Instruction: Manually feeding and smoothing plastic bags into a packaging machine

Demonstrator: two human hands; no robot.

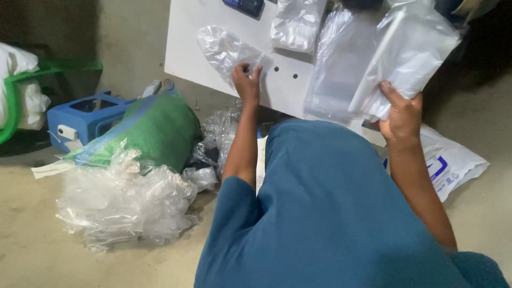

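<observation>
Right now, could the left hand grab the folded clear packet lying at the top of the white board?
Probably yes. The left hand pinches a clear plastic bag on the white board, and the folded packet lies just beyond with nothing between them. It would have to let go first.

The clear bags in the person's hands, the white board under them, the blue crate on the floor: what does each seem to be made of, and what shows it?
Clear bags: thin plastic film, glossy; see-through, creased, catching light.
White board: probably laminated wood or plastic sheet; smooth, matt, with drilled holes.
Blue crate: moulded rigid plastic, by its even colour and rounded openings.
</observation>
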